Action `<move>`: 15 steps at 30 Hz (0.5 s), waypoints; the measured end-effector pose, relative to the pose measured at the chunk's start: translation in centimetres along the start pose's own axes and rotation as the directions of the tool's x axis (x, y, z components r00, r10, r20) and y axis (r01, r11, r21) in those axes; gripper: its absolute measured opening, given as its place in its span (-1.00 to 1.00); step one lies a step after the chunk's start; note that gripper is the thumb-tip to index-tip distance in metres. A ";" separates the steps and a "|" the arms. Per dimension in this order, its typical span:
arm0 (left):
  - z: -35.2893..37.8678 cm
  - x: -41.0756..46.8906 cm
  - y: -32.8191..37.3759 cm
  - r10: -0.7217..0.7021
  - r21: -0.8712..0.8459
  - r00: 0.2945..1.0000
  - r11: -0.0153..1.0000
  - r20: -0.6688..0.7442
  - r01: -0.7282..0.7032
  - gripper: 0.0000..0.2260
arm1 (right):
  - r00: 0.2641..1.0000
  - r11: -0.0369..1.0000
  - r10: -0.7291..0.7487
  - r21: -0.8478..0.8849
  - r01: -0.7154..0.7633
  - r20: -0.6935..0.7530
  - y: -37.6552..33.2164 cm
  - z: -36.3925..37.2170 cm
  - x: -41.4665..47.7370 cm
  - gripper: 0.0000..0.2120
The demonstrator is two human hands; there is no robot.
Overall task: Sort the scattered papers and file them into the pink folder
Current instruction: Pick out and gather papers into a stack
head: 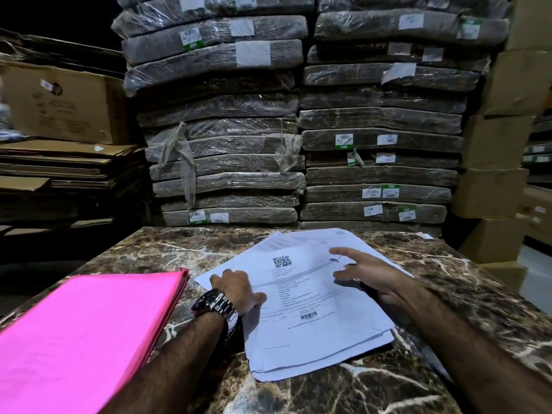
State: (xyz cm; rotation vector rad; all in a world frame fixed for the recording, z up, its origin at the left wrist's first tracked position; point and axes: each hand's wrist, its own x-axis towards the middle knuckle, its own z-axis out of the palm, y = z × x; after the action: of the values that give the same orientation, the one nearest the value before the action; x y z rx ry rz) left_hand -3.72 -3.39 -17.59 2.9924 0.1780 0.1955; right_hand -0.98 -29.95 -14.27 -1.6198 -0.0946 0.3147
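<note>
- A person leans over a brown marble table (298,392) in a dim storeroom, both bare forearms stretched out over a loose pile of printed papers (313,339)
- The papers lie fanned and overlapping at the middle of the table; the top sheet carries a square code near its head and a barcode lower down
- The left hand (236,289), a steel watch (215,307) on its wrist, sits on the pile's left edge, thumb flat on the top sheet and fingers curled down at the edge; whether they actually grip the sheets cannot be told
- The right hand (367,273) hovers over the pile's right side, fingers spread apart and forefinger extended, holding nothing
- The pink folder (89,339) lies closed on the table just left of the papers
- Behind the table rise two stacks of plastic-wrapped bundles (224,130), with flattened cardboard (59,162) to the left and boxes (507,85) to the right
</note>
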 end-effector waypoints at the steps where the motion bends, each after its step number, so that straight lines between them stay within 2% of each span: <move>1: -0.1 0.0 0.0 -0.002 -0.006 1.000 1.000 -0.001 0.002 -0.56 | 1.000 0.999 -0.005 -0.054 0.006 0.010 0.0 0.0 0.0 -0.59; 6: -0.9 -0.4 0.3 -0.017 -0.028 1.000 0.999 0.007 0.017 -0.62 | 1.000 0.952 0.002 -0.305 0.004 0.019 0.4 0.6 0.5 -0.78; 12: -1.8 -0.8 0.0 -0.051 -0.177 0.998 0.982 0.044 0.058 -0.67 | 0.999 0.924 -0.011 -0.381 0.025 0.040 0.5 0.7 0.8 -0.75; 15: -2.2 -1.3 0.0 -0.069 -0.291 0.996 0.953 0.051 0.081 -0.71 | 0.998 0.942 -0.055 -0.329 0.066 0.042 0.4 0.4 0.7 -0.72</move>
State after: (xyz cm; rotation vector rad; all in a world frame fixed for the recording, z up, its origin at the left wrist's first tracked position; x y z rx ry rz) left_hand -5.32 -3.24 -15.62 2.6868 0.2358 0.1388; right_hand -0.43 -29.46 -14.77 -1.9407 -0.2321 0.2877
